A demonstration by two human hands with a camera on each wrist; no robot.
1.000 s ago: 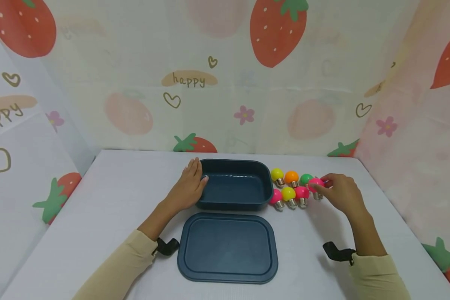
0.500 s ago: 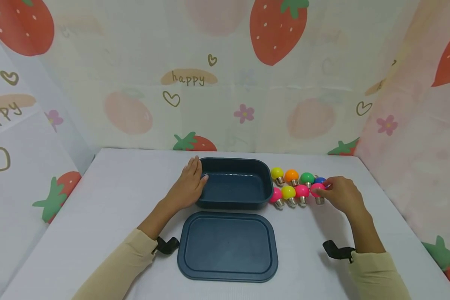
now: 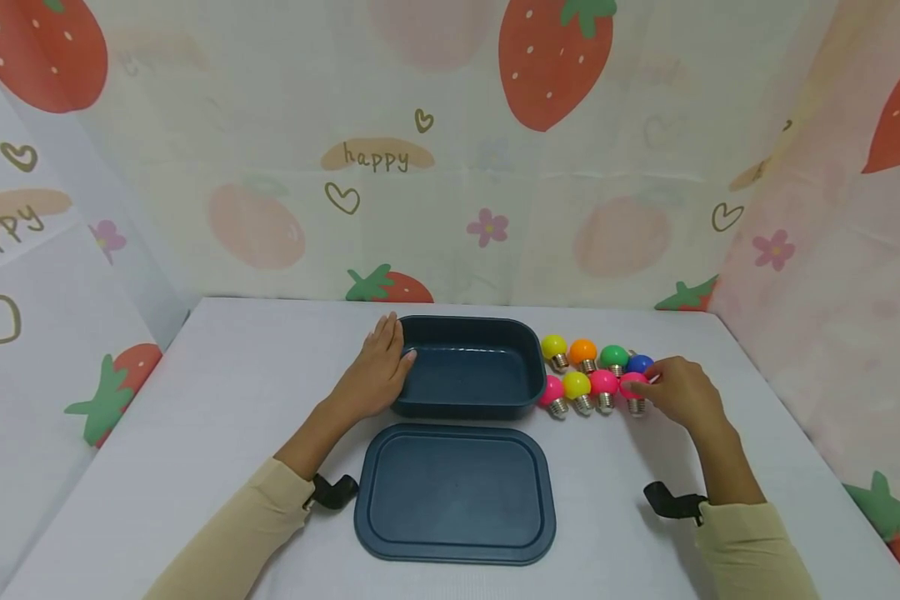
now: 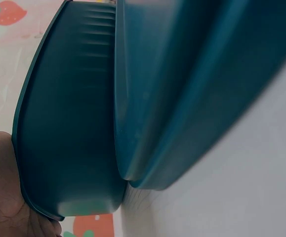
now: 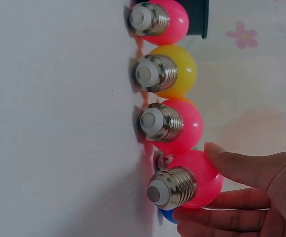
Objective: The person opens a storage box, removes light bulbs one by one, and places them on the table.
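Observation:
My right hand (image 3: 686, 392) pinches a pink light bulb (image 5: 204, 177) between thumb and fingers, at the right end of the front row of bulbs. In the right wrist view its metal screw base points toward the camera, and a blue bulb (image 3: 640, 364) shows partly behind it. My left hand (image 3: 375, 371) rests with straight fingers against the left end of a dark blue-green box (image 3: 468, 412), which stands open. The matching lid (image 3: 455, 496) lies flat in front of the box and looms large in the left wrist view.
To the right of the box lie several bulbs in two rows: a yellow bulb (image 3: 554, 347), an orange bulb (image 3: 583, 351) and a green bulb (image 3: 613, 357) behind, pink and yellow ones in front. A strawberry-print backdrop (image 3: 450, 233) rises behind the white table (image 3: 270, 350).
The pink bulb in my right hand has come down to the end of the front row, uncovering the blue bulb behind it. My left hand has stayed at the box.

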